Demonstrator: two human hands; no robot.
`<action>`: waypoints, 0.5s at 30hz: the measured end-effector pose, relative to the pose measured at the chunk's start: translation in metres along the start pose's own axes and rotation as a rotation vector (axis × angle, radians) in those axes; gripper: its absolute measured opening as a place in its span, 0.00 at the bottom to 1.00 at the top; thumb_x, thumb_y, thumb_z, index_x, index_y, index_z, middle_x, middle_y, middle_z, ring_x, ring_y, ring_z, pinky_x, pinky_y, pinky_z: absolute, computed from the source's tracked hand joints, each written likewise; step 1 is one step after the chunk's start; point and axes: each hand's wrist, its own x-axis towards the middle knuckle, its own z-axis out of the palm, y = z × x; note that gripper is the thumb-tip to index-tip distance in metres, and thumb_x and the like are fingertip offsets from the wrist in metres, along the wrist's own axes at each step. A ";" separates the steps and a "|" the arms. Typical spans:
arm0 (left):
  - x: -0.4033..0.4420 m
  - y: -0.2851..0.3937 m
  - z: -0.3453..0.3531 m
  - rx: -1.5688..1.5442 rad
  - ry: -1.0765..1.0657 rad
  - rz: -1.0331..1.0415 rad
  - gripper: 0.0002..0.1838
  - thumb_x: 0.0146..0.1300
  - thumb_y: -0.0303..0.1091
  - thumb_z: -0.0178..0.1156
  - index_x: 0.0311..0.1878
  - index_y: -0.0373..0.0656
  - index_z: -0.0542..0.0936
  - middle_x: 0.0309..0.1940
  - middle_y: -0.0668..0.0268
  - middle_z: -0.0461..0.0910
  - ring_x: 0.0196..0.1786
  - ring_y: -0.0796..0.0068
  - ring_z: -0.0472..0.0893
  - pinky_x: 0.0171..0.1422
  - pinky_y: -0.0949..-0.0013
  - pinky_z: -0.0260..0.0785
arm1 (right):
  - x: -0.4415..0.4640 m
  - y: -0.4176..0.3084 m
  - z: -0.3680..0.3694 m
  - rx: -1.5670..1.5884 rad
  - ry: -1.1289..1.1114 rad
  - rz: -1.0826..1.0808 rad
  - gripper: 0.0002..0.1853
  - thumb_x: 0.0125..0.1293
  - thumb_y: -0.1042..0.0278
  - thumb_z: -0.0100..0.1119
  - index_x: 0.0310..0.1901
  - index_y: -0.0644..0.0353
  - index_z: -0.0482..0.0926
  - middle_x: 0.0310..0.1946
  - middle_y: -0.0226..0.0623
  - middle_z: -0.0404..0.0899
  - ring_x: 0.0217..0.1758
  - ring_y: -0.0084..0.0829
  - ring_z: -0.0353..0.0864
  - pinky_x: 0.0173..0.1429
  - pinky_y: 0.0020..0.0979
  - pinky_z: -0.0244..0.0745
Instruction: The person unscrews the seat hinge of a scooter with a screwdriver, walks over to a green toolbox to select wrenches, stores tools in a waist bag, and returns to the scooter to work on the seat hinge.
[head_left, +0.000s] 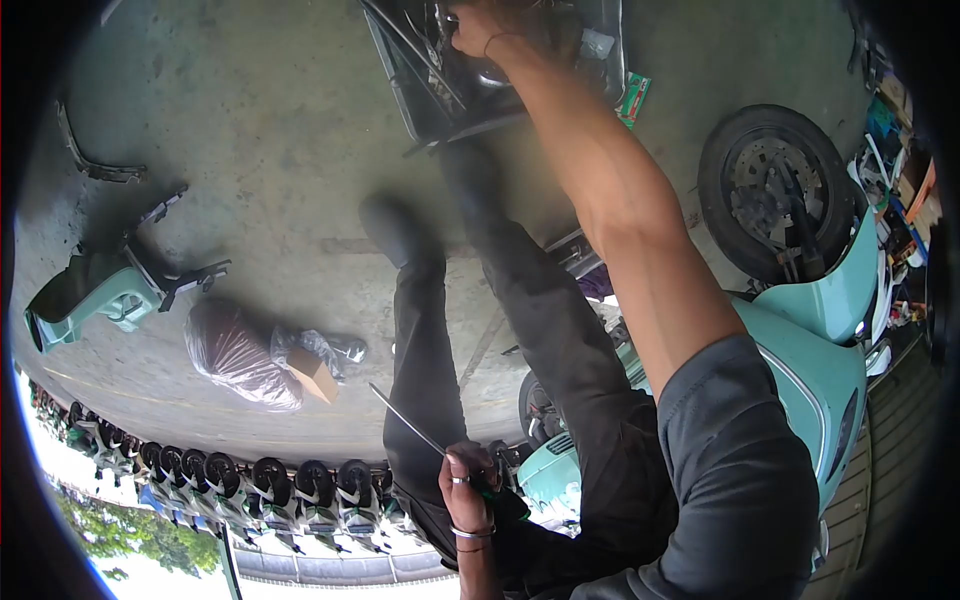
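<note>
My left hand [468, 490], wearing a ring and a bracelet, is closed around a screwdriver [408, 420] near my lap. Its long metal shaft points up and left, while my fingers mostly cover the dark green handle. At the top edge, my right hand [482, 30] reaches into a dark tray [408, 108] with its fingers curled. What they grip, if anything, is hidden. Inside the tray lie long thin metal tools [415, 45], a small clear bag [597, 44] and other dark parts that I cannot make out.
A green box [634, 98] lies beside the tray. To the right is a turquoise scooter [800, 350] with its front wheel [775, 190]. Leftward on the floor lie a turquoise body panel [95, 305], a plastic-wrapped bundle [240, 350] and a cardboard box [312, 375]. Several scooters [270, 490] stand in a row.
</note>
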 end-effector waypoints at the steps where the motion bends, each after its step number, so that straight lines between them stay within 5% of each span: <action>1: 0.000 0.001 0.001 0.002 0.009 0.008 0.26 0.74 0.56 0.46 0.37 0.39 0.74 0.24 0.67 0.73 0.19 0.82 0.69 0.20 0.77 0.60 | 0.003 0.000 -0.002 -0.010 -0.041 0.051 0.26 0.58 0.54 0.65 0.61 0.42 0.76 0.56 0.35 0.80 0.58 0.42 0.80 0.59 0.43 0.77; 9: 0.003 0.004 0.002 0.040 0.012 0.020 0.26 0.74 0.55 0.47 0.38 0.37 0.74 0.24 0.66 0.74 0.19 0.81 0.70 0.20 0.77 0.60 | -0.004 0.028 0.005 0.092 -0.089 0.174 0.23 0.56 0.57 0.61 0.54 0.52 0.80 0.53 0.43 0.81 0.58 0.45 0.79 0.61 0.44 0.76; 15: 0.000 0.009 0.003 0.054 0.001 0.001 0.25 0.74 0.54 0.47 0.38 0.38 0.75 0.24 0.67 0.74 0.19 0.81 0.70 0.21 0.76 0.62 | -0.023 0.062 0.036 0.220 0.001 0.212 0.30 0.55 0.58 0.65 0.60 0.56 0.74 0.52 0.49 0.81 0.56 0.48 0.80 0.60 0.44 0.76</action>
